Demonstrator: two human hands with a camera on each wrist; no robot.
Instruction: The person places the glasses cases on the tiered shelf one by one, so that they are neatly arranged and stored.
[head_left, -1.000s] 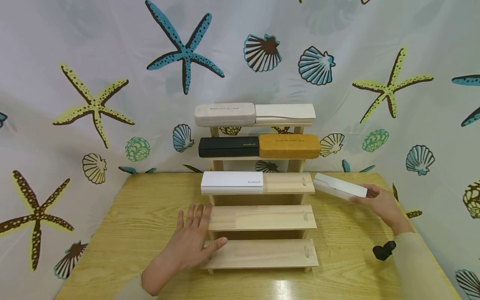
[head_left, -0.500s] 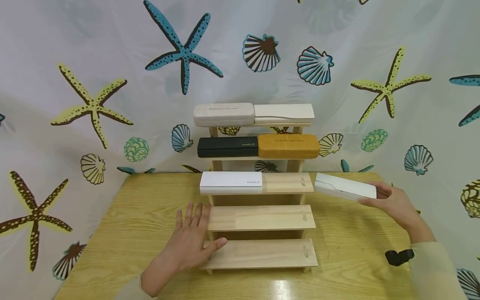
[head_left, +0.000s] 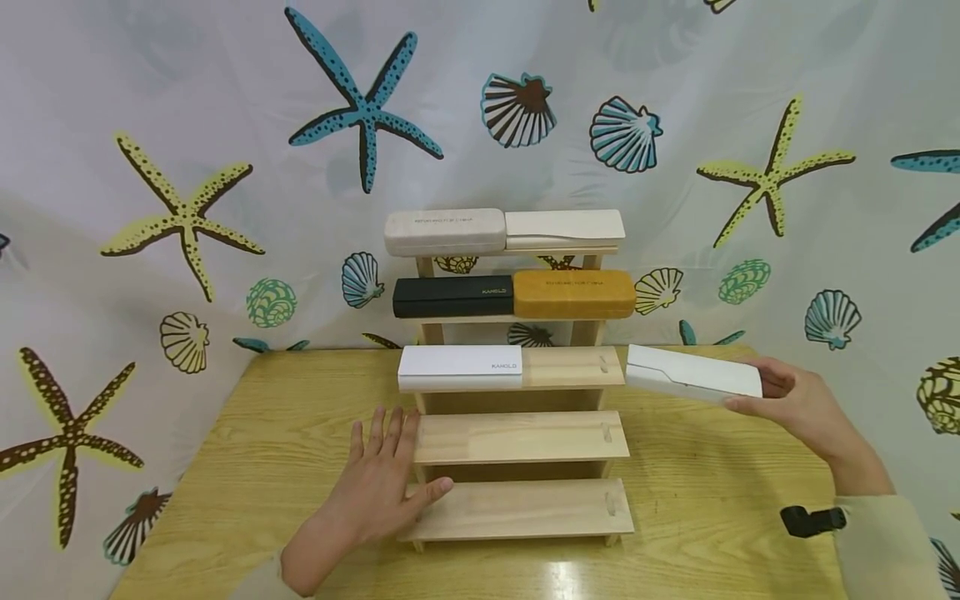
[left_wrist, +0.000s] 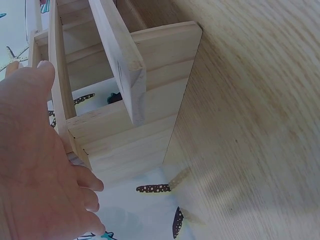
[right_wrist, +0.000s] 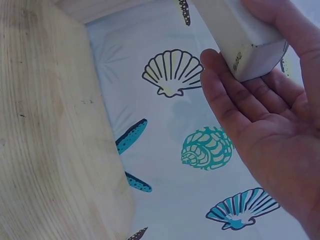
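Observation:
My right hand [head_left: 798, 404] grips the right end of a long white case [head_left: 693, 372], thumb on the near side. The case hangs above the table just right of the third step of a wooden stepped rack [head_left: 517, 437]; in the right wrist view the fingers lie under the white case [right_wrist: 250, 42]. My left hand [head_left: 375, 483] rests with straight, spread fingers against the rack's left edge by the lower steps. On the third step's left half lies another white case [head_left: 461, 367]; bare wood shows to its right. In the left wrist view the left hand [left_wrist: 40, 155] touches the rack's edge.
A black case [head_left: 453, 297] and a mustard-yellow case [head_left: 573, 293] sit side by side on the step above. On the top step are a pale grey case [head_left: 446, 232] and a white flap case [head_left: 564, 229]. A patterned curtain [head_left: 480, 50] hangs behind the wooden table [head_left: 300, 400].
My right hand has moved slightly right with the white case, which now lies nearer level. The left hand stays in place on the rack.

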